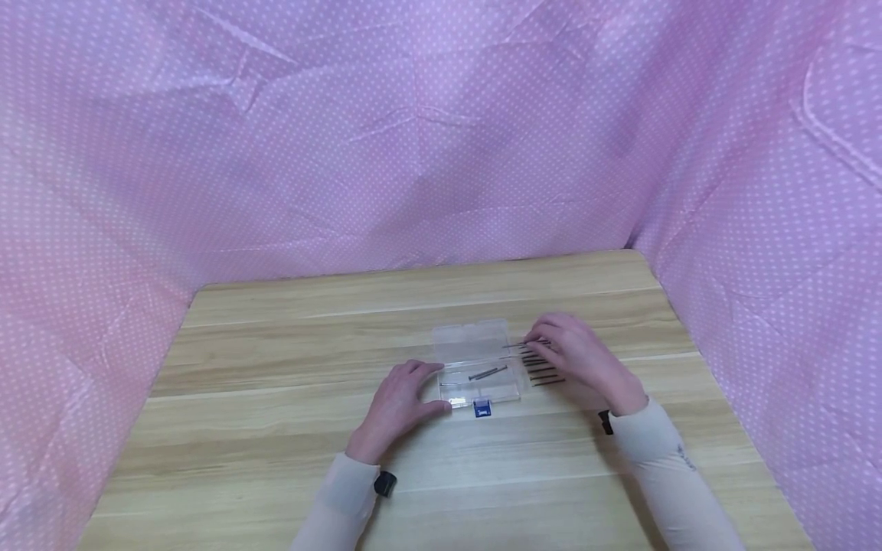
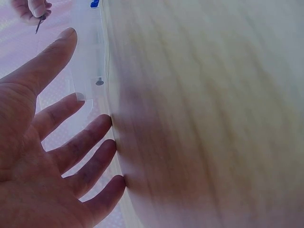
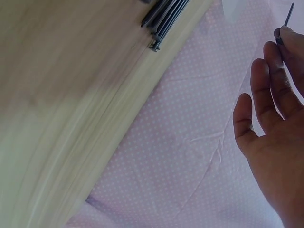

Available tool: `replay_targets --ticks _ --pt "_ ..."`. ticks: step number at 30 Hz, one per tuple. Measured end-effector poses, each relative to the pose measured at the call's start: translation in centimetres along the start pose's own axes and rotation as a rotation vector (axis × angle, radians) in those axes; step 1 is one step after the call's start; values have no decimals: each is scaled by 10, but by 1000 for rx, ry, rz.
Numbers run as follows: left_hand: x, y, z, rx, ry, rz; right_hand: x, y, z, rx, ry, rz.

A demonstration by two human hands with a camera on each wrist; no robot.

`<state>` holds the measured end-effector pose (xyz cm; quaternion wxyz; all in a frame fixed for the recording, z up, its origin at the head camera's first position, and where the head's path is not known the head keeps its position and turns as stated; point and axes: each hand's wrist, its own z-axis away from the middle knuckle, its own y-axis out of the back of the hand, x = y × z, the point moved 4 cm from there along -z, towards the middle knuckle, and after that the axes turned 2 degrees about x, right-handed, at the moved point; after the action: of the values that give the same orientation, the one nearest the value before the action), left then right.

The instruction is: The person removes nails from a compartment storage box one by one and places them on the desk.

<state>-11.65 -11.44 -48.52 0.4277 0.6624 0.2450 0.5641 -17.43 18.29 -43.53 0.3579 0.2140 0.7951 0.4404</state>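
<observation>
A clear plastic box (image 1: 451,392) lies with its lid (image 1: 472,343) folded back on the table; several nails (image 1: 488,373) are inside. My left hand (image 1: 398,398) is at the box's left side, thumb by the front corner and fingertips near the hinge side. In the left wrist view its fingers are spread and fairly straight, close beside the box wall. My right hand (image 1: 579,356) pinches a nail (image 3: 289,14) between thumb and fingertip, raised over the row of loose nails (image 1: 544,369) right of the box.
A blue tag (image 1: 482,408) sits at the box's front edge. Wooden table (image 1: 276,428) lies under everything, with pink dotted cloth (image 1: 413,153) hanging behind and along both sides.
</observation>
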Motion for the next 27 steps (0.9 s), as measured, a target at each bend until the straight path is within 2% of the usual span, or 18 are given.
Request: replay_targets --ticks 12,23,27 --pt "0 1 -1 -1 0 5 15 3 -2 -4 -26 28" --pt "-1 2 -1 -13 23 10 28 3 -5 -46 -110 25" --pt "0 3 -1 -9 8 5 33 2 -5 -54 -127 32"
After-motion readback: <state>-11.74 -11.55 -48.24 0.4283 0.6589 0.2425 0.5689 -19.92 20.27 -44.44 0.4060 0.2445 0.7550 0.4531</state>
